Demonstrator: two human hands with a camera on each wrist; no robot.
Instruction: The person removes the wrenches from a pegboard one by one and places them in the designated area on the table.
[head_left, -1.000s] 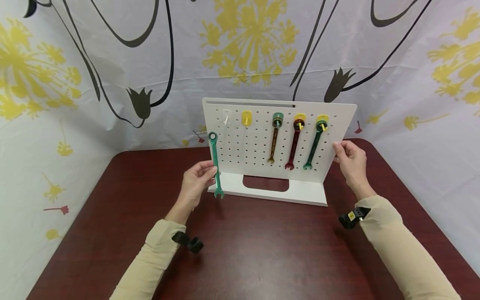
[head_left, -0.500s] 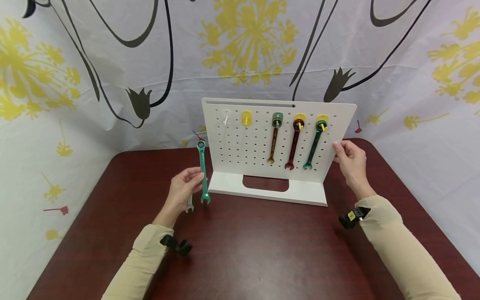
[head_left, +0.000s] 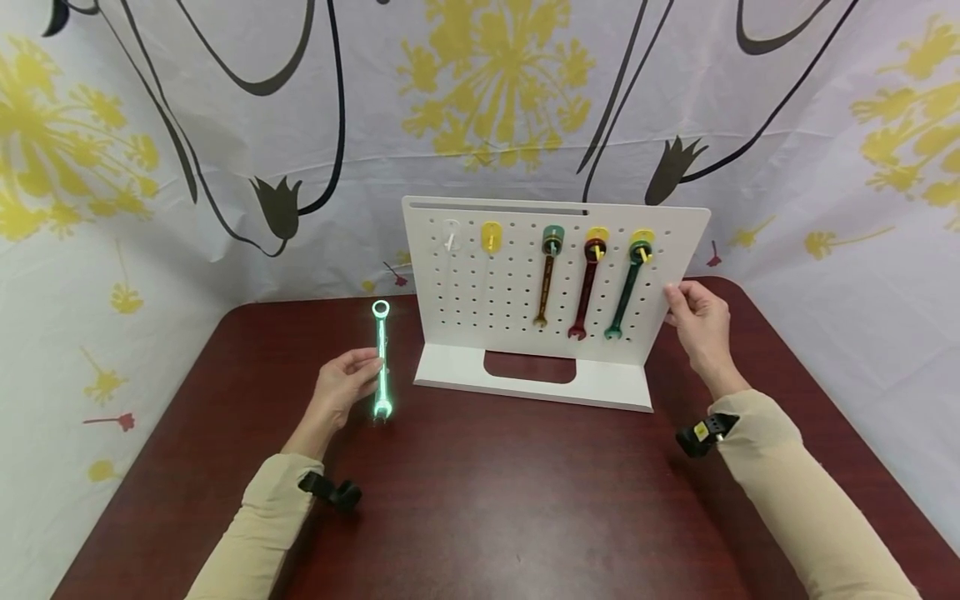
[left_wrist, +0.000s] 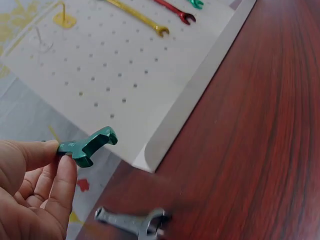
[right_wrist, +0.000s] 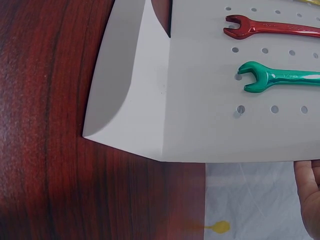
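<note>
My left hand (head_left: 347, 385) pinches a green combination wrench (head_left: 382, 358) between thumb and fingertips, ring end up and open end down, left of the white pegboard stand (head_left: 517, 283). Its open jaw faces the camera in the left wrist view. Below it there lies a silver wrench (left_wrist: 125, 222) on the table, mostly hidden behind the green one in the head view. My right hand (head_left: 701, 327) grips the pegboard's right edge, thumb in front and fingers behind. On the board hang a gold wrench (head_left: 547, 287), a red wrench (head_left: 587, 287) and another green wrench (head_left: 626, 292).
At the board's upper left are a clear hook (head_left: 451, 236) and a yellow hook (head_left: 491, 237), both bearing nothing. The stand's base lies on a dark red wooden table (head_left: 495, 500). A patterned cloth (head_left: 337, 125) hangs behind.
My left hand has carried the green wrench left and slightly toward me, away from the board's left edge. The right hand and the board have stayed in place.
</note>
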